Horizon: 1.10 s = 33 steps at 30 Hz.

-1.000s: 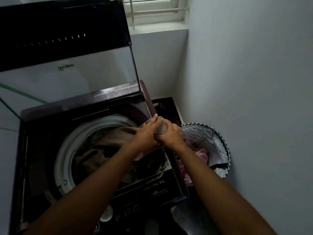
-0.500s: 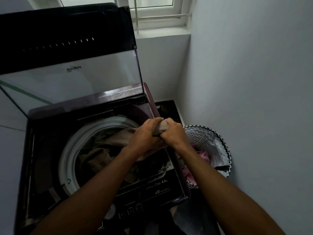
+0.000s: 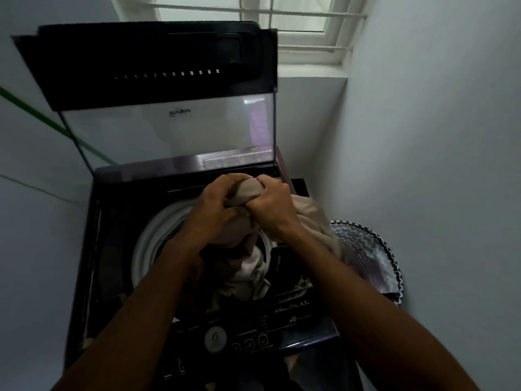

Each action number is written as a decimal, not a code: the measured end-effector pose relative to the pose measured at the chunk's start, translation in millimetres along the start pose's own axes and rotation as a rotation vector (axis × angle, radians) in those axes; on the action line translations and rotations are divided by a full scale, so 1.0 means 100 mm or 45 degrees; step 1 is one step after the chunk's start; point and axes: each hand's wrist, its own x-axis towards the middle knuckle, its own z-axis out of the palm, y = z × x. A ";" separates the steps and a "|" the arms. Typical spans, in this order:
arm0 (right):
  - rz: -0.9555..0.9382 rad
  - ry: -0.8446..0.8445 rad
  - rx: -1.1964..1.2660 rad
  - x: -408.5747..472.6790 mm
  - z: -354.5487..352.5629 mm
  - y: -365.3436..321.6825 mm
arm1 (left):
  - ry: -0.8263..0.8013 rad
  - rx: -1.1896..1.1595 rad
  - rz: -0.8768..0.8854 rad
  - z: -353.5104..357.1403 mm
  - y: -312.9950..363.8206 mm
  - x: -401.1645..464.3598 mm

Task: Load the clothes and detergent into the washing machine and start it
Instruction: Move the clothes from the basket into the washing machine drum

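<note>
Dim corner; pale grey walls (image 3: 437, 136); barred window (image 3: 296, 24) above.

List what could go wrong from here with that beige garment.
1. Both the left hand and right hand grip the beige garment above the drum; part trails right toward the laundry basket and may snag the machine's edge.
2. Hanging fabric could drape over the control panel.
</note>
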 end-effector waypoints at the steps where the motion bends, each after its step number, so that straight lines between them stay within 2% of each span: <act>1: -0.033 -0.014 0.029 -0.01 0.10 -0.11 | 0.035 0.013 -0.017 -0.14 -0.02 -0.07; 6: -0.164 -0.111 0.142 -0.08 0.67 -0.45 | 0.172 0.102 -0.142 -0.68 -0.16 -0.46; 12: -0.148 -0.277 0.210 -0.19 1.30 -0.43 | 0.243 0.220 -0.331 -0.78 -0.53 -0.85; 15: -0.025 -0.321 0.207 -0.27 1.50 -0.27 | 0.129 0.247 -0.435 -0.55 -0.73 -0.94; 17: 0.093 -0.397 0.100 -0.34 1.57 -0.10 | -0.049 0.261 -0.541 -0.37 -0.84 -1.00; 18: 0.157 -0.513 0.010 -0.35 1.60 0.02 | -0.188 0.264 -0.601 -0.30 -0.89 -1.04; 21: 0.245 -1.160 -0.338 -0.45 1.64 0.37 | -0.610 0.315 -0.725 -0.12 -0.99 -1.16; 22: 0.263 -1.281 -0.413 -0.48 1.64 0.46 | -0.646 0.291 -0.759 -0.07 -1.00 -1.20; 23: 0.257 -1.310 -0.441 -0.50 1.63 0.53 | -0.627 0.251 -0.792 -0.02 -0.99 -1.23; 25: 0.277 -1.234 -0.388 -0.47 1.53 0.55 | -0.485 0.155 -0.828 0.04 -0.97 -1.24; 27: 0.195 -1.078 -0.399 -0.41 1.38 0.55 | -0.411 0.136 -0.816 0.04 -0.94 -1.20; 30: 0.060 -0.865 -0.361 -0.28 1.14 0.57 | -0.450 0.369 -0.772 0.00 -0.86 -1.01; 33: 0.019 -0.689 -0.408 -0.15 0.89 0.56 | -0.439 0.357 -0.666 0.06 -0.64 -0.74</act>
